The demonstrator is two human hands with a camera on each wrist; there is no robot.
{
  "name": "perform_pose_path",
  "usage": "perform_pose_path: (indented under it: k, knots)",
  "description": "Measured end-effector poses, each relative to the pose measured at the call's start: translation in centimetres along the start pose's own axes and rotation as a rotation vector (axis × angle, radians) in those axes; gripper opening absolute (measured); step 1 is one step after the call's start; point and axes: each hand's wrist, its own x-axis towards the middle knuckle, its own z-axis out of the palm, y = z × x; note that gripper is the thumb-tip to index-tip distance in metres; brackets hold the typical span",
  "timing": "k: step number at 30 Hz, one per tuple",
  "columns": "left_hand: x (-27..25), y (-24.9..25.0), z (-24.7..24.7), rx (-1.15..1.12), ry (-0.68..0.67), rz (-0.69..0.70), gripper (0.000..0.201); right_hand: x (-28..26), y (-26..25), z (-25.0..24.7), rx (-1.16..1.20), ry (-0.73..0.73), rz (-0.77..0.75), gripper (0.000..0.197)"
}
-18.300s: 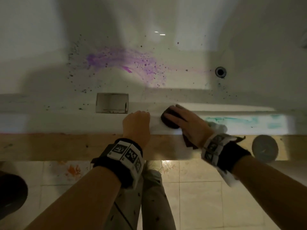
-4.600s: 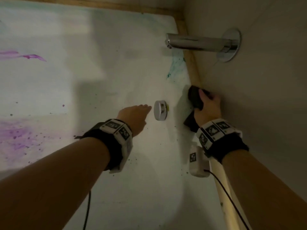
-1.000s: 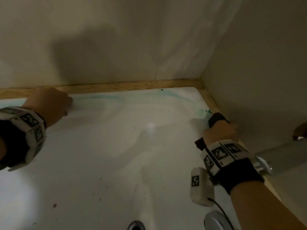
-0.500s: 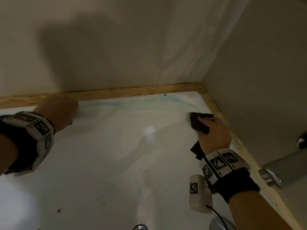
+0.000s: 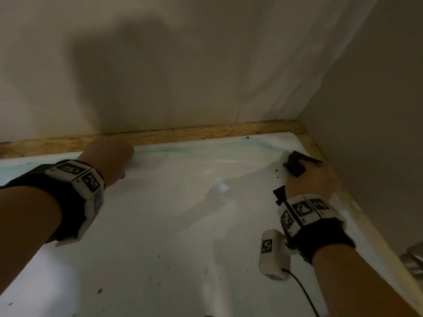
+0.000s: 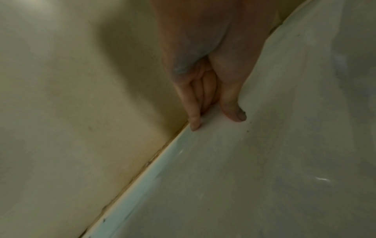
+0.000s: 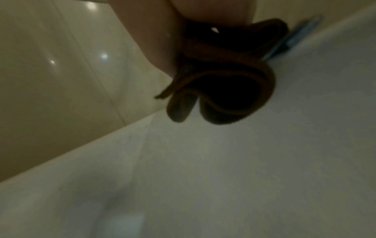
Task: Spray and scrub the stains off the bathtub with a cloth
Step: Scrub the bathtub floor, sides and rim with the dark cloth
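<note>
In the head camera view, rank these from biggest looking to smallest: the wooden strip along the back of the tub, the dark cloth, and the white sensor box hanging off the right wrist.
1. wooden strip, by far the longest.
2. and 3. white sensor box and dark cloth look close in size; the box is nearer the camera and the right hand covers part of the cloth, so I won't rank them.

Black wristbands [image 5: 68, 202], seemingly tag-marked white blocks

White bathtub [image 5: 178, 225]: teal stain [image 5: 174, 149], dark specks.
</note>
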Motion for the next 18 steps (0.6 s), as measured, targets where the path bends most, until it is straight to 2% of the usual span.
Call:
perform_pose_path:
  k: [2,5,6,7,9,10,12,14,16,18]
  knots:
    - [-0.1,0.0,0.0,-0.011,-0.004,-0.008,0.03,-1.9,-1.2,0.7,-0.01,-0.002,-0.12,0.033]
    - [-0.3,0.2,-0.1,-0.032,0.0,-0.02,0.029,-4.7,-2.0,1.3,-0.014,-0.121,-0.335,0.024]
    - [-0.4,0.3,-0.2,-0.031,-0.002,-0.02,0.028,-5.2,-1.9,1.1,0.024,-0.067,-0.376,0.024]
    - [-0.4,0.3,-0.2,-0.029,-0.003,-0.017,0.028,-5.3,-2.0,0.4,0.091,0.058,-0.377,0.026]
    - [-0.4,0.2,-0.3,-0.023,0.002,-0.01,0.028,-3.9,-2.1,-1.0,0.208,0.324,-0.248,0.033]
    - [-0.5,0.2,-0.4,-0.024,-0.001,-0.011,0.028,-2.6,-2.0,-1.6,0.178,0.345,-0.124,0.039]
    - [-0.5,0.2,-0.4,-0.039,-0.014,-0.021,0.026,0.4,-1.6,-2.0,-0.004,0.121,0.121,0.051]
    - [-0.5,0.2,-0.5,-0.034,-0.019,-0.021,0.024,1.9,-1.6,-1.8,-0.246,-0.152,0.192,0.061]
    - [-0.3,0.2,-0.5,-0.034,-0.027,-0.014,0.023,2.1,-1.7,-1.0,-0.329,-0.214,0.125,0.065]
    - [-0.2,0.1,-0.5,-0.043,-0.044,-0.013,0.022,1.2,-2.1,0.0,-0.243,-0.113,0.008,0.05]
